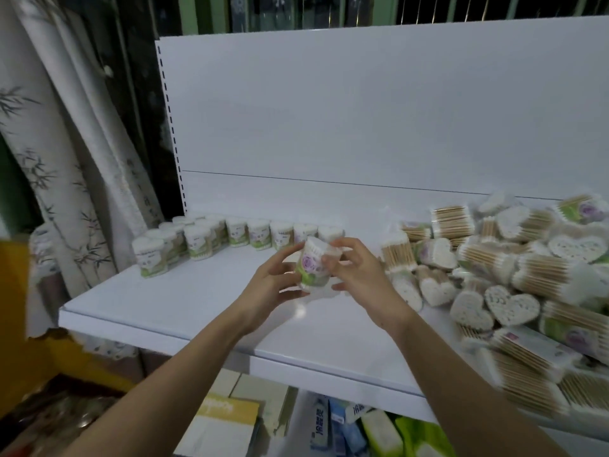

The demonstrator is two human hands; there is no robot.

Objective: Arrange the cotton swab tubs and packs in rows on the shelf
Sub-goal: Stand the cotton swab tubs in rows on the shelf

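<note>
- Left hand [275, 280] and right hand [357, 275] both grasp 1 cotton swab tub [314, 267], fingers curled.
- Row of standing tubs [230, 239] at 10 o'clock, roughly 14.
- Pile of packs [514, 275] at 3 o'clock, uncountable.

Tub rows [211, 239] shelf [204, 311] left; pack pile [514, 278] right.

White shelf [197, 301] bears rowed tubs [197, 240], heaped packs [514, 278].
</note>
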